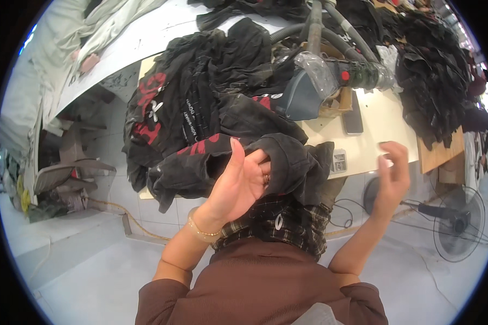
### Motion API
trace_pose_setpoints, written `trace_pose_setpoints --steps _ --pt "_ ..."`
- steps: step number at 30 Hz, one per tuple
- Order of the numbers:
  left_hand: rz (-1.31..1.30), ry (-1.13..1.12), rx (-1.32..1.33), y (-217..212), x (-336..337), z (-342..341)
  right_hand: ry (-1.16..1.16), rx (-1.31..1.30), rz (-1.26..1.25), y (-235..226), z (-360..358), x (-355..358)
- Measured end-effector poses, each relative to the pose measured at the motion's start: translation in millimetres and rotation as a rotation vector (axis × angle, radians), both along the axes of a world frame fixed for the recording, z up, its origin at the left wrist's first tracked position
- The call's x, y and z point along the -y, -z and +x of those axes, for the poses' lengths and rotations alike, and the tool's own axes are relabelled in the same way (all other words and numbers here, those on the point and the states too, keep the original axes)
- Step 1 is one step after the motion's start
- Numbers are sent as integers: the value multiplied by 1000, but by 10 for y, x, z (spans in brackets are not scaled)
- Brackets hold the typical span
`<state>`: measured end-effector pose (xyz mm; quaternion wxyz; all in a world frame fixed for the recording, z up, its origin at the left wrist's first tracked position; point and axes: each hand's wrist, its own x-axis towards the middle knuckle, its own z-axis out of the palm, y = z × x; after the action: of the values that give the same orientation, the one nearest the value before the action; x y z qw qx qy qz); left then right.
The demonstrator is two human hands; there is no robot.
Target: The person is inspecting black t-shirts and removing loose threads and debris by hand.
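Observation:
A black garment with red lettering hangs over the near table edge, in front of my body. My left hand is at its banded opening; the fingers are hooked inside the band and partly hidden by the cloth, while the thumb sticks up free. A light bangle circles that wrist. My right hand is raised in the air to the right of the table, apart from the garment. Its fingers are bent, with a gap between thumb and forefinger, and I see nothing clearly held there. More black garments with red and white prints lie heaped behind.
A blue-grey machine with thick hoses stands on the pale table. Beside it lie a phone and a small compartment tray. Dark clothing is piled right. A fan and a chair flank the table.

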<state>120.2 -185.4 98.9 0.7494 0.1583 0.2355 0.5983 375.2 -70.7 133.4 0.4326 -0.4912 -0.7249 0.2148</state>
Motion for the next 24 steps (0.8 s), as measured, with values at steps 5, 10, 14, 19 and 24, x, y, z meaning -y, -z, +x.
trace_pose_setpoints --steps 5,10,14,19,24 --pt "19 -46 23 74 71 18 -604 59 29 117 -756 335" --pt "-34 -156 -121 72 33 171 -596 49 228 561 -926 308" --pt "-62 -138 -120 55 29 193 -600 -62 104 573 -898 320" --pt "-37 -130 -119 74 -6 136 -694 -508 -526 570 -797 304" --pt "-38 -159 -720 114 94 132 -712 -740 -685 547 -788 200"
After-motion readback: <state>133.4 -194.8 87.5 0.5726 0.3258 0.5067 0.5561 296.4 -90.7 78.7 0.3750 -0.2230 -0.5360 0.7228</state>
